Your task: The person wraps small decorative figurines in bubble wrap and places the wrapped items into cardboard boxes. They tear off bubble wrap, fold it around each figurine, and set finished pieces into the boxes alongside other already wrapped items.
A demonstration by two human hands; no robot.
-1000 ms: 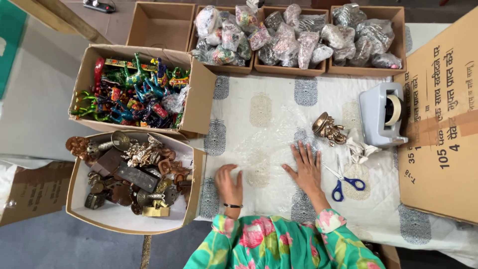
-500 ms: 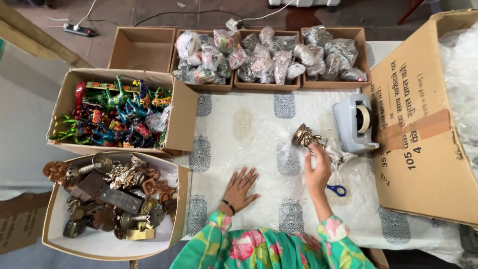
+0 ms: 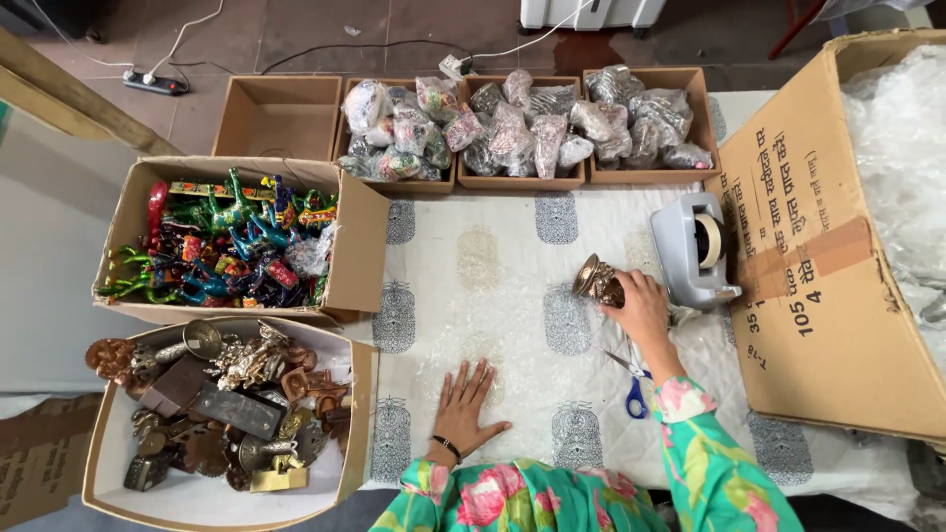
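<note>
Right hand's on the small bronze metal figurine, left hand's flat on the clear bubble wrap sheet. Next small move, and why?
Probably carry the small bronze metal figurine leftward onto the clear bubble wrap sheet. The right hand grips it beside the grey tape dispenser, off the sheet, while the left hand lies flat on the sheet's near edge, pinning it.

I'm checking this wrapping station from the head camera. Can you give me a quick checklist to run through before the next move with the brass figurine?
1. Right hand grips the brass figurine: ok.
2. Left hand lies flat on the clear bubble wrap sheet: ok.
3. Sheet bare where the figurine could land: ok.
4. Tape dispenser beside the right hand, roll loaded: ok.
5. Scissors uncovered: not ok, partly under the right forearm.
6. Figurine undamaged: cannot tell.
</note>
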